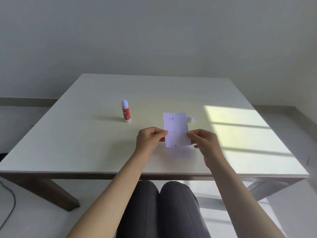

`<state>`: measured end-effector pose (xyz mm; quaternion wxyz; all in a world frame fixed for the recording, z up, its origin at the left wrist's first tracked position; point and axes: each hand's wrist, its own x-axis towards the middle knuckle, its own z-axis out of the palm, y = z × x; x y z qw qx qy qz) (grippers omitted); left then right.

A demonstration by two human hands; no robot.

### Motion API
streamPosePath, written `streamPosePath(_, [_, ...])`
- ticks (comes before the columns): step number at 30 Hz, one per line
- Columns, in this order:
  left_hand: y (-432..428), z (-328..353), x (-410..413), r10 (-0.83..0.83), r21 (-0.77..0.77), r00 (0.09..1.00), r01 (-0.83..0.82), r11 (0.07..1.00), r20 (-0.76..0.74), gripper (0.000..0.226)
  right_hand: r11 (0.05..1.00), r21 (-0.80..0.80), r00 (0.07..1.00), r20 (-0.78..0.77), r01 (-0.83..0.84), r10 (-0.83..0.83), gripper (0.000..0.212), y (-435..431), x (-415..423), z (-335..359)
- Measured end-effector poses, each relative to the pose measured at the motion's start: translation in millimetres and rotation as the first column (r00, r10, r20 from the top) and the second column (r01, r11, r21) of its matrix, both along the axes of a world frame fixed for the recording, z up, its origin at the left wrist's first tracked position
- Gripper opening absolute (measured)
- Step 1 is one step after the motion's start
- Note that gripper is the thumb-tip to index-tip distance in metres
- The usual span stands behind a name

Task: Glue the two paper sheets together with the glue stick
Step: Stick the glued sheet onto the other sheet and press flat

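Note:
A white paper sheet (176, 128) with small printed marks is held above the table. My left hand (151, 137) pinches its left edge and my right hand (203, 140) pinches its right edge. Just below it, a second pale sheet (180, 152) lies flat on the table, looking faint and blurred. The glue stick (125, 111), red with a white top end, stands upright to the left of the sheets, apart from both hands. Its white cap (190, 118) sits on the table right of the held sheet's top corner.
The white table (85, 143) has its front edge close to my knees. A sunlit window patch (240, 127) falls on its right side. A dark cable (10, 200) lies on the floor at the left.

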<state>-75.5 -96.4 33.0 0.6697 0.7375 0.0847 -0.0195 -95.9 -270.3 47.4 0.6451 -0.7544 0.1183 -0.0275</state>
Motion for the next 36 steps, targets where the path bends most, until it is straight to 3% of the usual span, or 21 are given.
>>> streamPosePath(3, [-2.4, -6.9, 1.3, -0.014, 0.220, 1.000, 0.010, 0.975, 0.016, 0.014, 0.990, -0.137, 0.998, -0.054, 0.034, -0.042, 0.020, -6.2, 1.2, -9.5])
streamPosePath(6, [-2.9, -13.5, 1.8, -0.010, 0.447, 1.000, 0.013, 0.894, -0.010, 0.015, 0.946, -0.322, 0.995, -0.081, 0.027, -0.056, 0.025, -6.1, 2.6, -19.4])
streamPosePath(9, [-3.6, -17.3, 1.5, -0.030, 0.543, 0.999, 0.041, 0.839, -0.030, 0.019, 0.903, -0.430, 0.993, -0.097, 0.016, -0.064, 0.023, -4.2, 1.9, -23.5])
streamPosePath(14, [-6.0, -22.6, 4.5, -0.047, 0.583, 0.998, 0.055, 0.811, -0.028, 0.020, 0.882, -0.472, 0.994, -0.099, -0.005, -0.047, 0.012, -4.8, 3.0, -23.8])
streamPosePath(36, [-14.9, -25.6, 5.0, -0.078, 0.687, 0.996, 0.022, 0.726, 0.052, 0.017, 0.803, -0.596, 0.999, -0.018, 0.015, -0.032, 0.008, -2.6, 3.2, -36.6])
